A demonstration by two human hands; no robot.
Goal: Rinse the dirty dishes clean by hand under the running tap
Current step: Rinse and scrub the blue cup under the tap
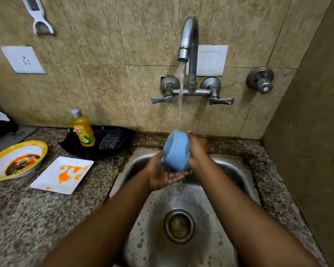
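Note:
A light blue bowl (176, 150) is held on its side over the steel sink (237, 166), its outer wall facing me and its inside hidden. Water falls from the tap (189, 39) onto its upper edge. My left hand (160, 173) cups the bowl from below and on the left. My right hand (198, 149) grips its right side. On the counter to the left lie a square white plate (46, 182) smeared with orange sauce and a round yellow-rimmed plate (0, 162) with orange and dark food remains.
A black tray (127, 134) behind the white plate holds a yellow dish-soap bottle (83, 132) and a steel scrubber (110, 141). Two tap handles (162, 99) stick out from the tiled wall. The sink drain (178, 225) lies below my arms. A brown wall closes the right side.

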